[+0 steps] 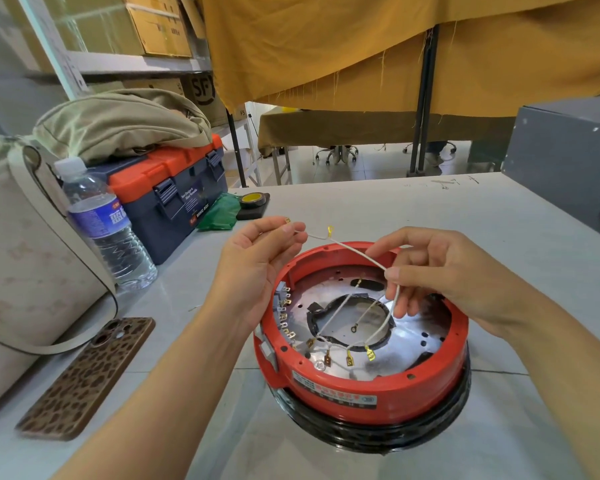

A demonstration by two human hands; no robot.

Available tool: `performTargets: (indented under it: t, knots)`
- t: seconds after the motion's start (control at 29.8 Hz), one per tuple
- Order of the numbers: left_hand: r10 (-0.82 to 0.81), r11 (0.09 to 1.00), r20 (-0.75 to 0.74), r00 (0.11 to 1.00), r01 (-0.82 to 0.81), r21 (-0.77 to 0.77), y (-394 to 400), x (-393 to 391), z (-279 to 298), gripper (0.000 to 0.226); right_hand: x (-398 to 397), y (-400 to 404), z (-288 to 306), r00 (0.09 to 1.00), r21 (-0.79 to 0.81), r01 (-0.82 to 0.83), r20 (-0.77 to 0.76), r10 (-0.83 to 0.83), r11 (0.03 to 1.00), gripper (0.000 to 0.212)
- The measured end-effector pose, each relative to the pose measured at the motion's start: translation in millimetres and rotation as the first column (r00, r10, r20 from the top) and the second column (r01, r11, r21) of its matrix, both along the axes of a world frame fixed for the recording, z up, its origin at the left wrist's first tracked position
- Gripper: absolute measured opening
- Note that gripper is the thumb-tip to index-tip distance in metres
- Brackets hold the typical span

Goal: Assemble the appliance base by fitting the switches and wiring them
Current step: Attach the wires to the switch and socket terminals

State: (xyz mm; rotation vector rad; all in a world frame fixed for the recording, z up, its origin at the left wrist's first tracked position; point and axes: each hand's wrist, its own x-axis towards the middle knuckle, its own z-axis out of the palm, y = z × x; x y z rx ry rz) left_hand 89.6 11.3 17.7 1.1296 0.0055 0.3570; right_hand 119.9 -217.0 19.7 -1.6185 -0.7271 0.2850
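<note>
Far to the left of the red appliance base (361, 386) lie a leopard-print phone (87, 375), a water bottle (104, 230) and an orange-and-navy toolbox (170, 199), with a roll of yellow tape (253, 201) just behind and to the left of the base. None of these is in play.

Over the base's left rim, the left hand (257, 268) pinches the free end of a white braided wire (347, 249) between thumb and fingertip, its brass spade terminal (287, 220) poking out past the fingers. Below that hand, along the inside of the left wall, sits a row of switch terminals (284, 315), and that is likely where this end is meant to go.

The wire runs rightward above the base's far rim to the right hand (440, 271), which pinches it further along and lets the rest drop through the central opening in the metal plate. Several other leads with brass connectors (349, 358) rest loose on the plate near the front wall.

To do this well, I would keep the right hand feeding slack so the lead is not taut, turn the spade flat to match its tab, and push it straight on without bending the tab. Checking which tab it belongs to matters, since the loose leads look alike. Routing it clear of the plate's cut edge seems wise.
</note>
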Motion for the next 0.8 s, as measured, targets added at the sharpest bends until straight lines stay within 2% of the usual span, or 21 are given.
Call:
performTargets:
  t: [0.13, 0.3, 0.6, 0.8]
  knots:
    - [-0.017, 1.000, -0.005, 1.000, 0.017, 0.009, 1, 0, 0, 0.012, -2, -1, 3, 0.996, -0.030, -0.086, -0.021, 0.085, 0.996, 0.021]
    - [-0.020, 0.999, -0.010, 1.000, 0.021, 0.031, -1, 1, 2, 0.012, -4, 0, 4, 0.988, -0.076, -0.152, -0.043, 0.149, 0.986, 0.012]
    - [-0.041, 0.996, -0.016, 0.999, 0.042, 0.080, -3, 8, 5, 0.020, -4, 0, 3, 0.989, -0.059, -0.141, -0.052, 0.138, 0.988, 0.003]
    - [-0.050, 0.992, -0.035, 0.998, 0.053, 0.115, -14, 17, 11, 0.016, -4, -1, 3, 0.982, -0.147, -0.187, -0.047, 0.182, 0.971, 0.009]
